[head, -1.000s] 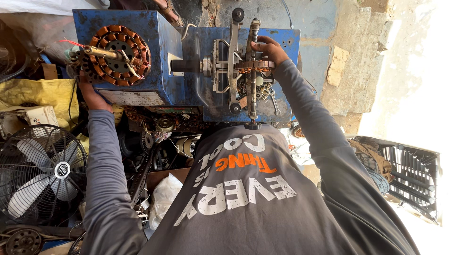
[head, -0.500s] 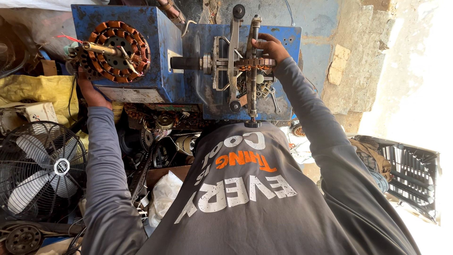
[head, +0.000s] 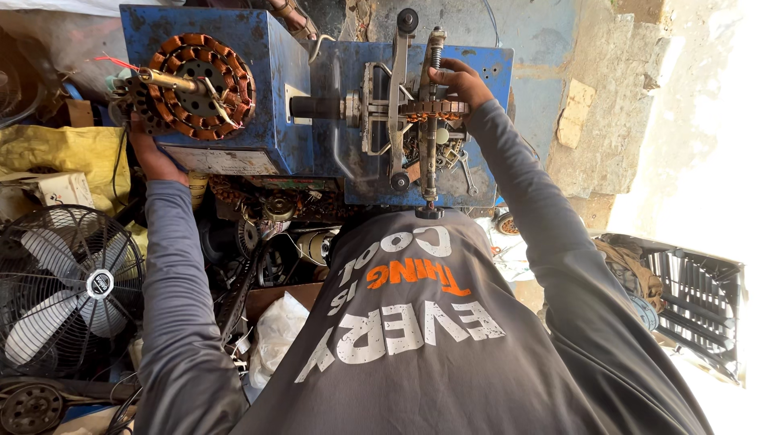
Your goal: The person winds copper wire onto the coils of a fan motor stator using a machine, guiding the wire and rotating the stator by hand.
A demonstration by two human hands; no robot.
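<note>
A blue metal winding machine [head: 274, 97] stands in front of me. A round stator with copper-coloured coils [head: 197, 84] and a brass shaft sits on its left face. My left hand [head: 155, 155] reaches up from below and grips the stator's lower left rim; the fingertips are hidden behind it. To the right, a dark spindle runs into a metal winding former [head: 427, 121] carrying thin copper wire. My right hand [head: 457, 80] rests on top of that former, with the fingers closed on its upper end.
A caged fan [head: 68, 290] stands at the lower left, a belt pulley [head: 31, 407] below it. Motor parts, a white plastic bag [head: 274, 334] and yellow sacking [head: 68, 153] crowd the space under the machine. A black grille [head: 692, 310] lies at the right by a rough wall.
Both hands stay where they were. The brass shaft on the stator has shifted slightly, and the view has drifted a little.
</note>
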